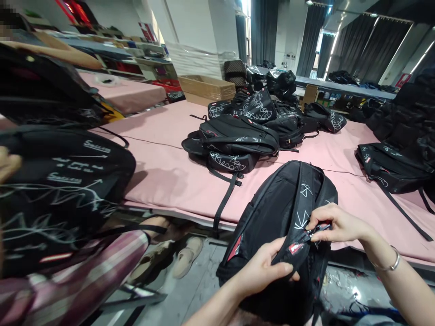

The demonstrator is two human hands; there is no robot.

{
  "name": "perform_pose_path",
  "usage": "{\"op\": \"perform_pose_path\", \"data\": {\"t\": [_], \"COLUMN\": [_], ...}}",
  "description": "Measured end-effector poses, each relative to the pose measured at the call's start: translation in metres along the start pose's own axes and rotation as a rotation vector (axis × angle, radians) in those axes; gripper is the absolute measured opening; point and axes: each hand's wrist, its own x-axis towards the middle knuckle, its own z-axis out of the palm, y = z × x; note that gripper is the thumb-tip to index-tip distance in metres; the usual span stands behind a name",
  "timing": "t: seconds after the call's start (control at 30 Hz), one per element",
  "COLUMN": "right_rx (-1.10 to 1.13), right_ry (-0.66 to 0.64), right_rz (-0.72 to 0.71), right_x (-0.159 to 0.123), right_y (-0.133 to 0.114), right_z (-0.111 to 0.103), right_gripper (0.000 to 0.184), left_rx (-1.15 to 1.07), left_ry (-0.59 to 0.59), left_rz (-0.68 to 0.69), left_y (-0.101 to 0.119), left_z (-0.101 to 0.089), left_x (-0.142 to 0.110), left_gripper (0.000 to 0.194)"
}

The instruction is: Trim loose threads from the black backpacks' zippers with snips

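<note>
A black backpack (pixel 272 213) with white line prints leans against the front edge of the pink padded table (pixel 163 158), its lower part on my lap. My left hand (pixel 263 267) grips the bag's side near a small red tag. My right hand (pixel 335 224), with a silver bracelet on the wrist, pinches the zipper pull at the bag's edge. Both hands are on the same bag.
A heap of black backpacks (pixel 244 131) lies mid-table and more bags (pixel 397 154) are piled at the right. A person in striped trousers (pixel 68 280) sits at my left with a black bag (pixel 57 190) on their lap. A cardboard box (pixel 205 88) stands behind.
</note>
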Motion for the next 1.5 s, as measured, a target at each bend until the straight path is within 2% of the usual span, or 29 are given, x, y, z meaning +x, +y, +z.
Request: {"op": "perform_pose_path", "data": {"t": [0.17, 0.37, 0.53, 0.8, 1.1, 1.33, 1.5], "right_rx": [0.017, 0.058, 0.064, -0.008, -0.071, -0.082, -0.096], "right_ry": [-0.003, 0.03, 0.042, -0.003, -0.006, 0.045, 0.08], "right_rz": [-0.015, -0.02, 0.049, 0.005, 0.025, -0.026, 0.039], "right_x": [0.002, 0.0, -0.003, 0.004, 0.003, 0.005, 0.003], "right_y": [0.004, 0.01, 0.004, -0.005, -0.011, -0.008, -0.01], "right_z": [0.001, 0.002, 0.0, 0.005, 0.007, 0.011, 0.013], "right_gripper": [0.023, 0.022, 0.021, 0.023, 0.022, 0.019, 0.021], "left_rx": [-0.031, -0.072, -0.065, -0.021, -0.021, -0.044, -0.068], "left_ry": [0.013, 0.028, 0.036, 0.01, 0.049, 0.057, 0.072], "left_rz": [-0.006, -0.007, 0.008, 0.009, 0.019, 0.025, 0.02], "left_y": [0.0, -0.003, -0.002, 0.001, 0.001, -0.002, -0.001], "left_z": [0.0, -0.001, 0.0, -0.001, 0.002, 0.0, 0.001], "left_x": [0.0, -0.001, -0.001, -0.001, -0.002, -0.001, 0.0], "left_gripper": [0.039, 0.046, 0.046, 0.048, 0.055, 0.055, 0.057]}}
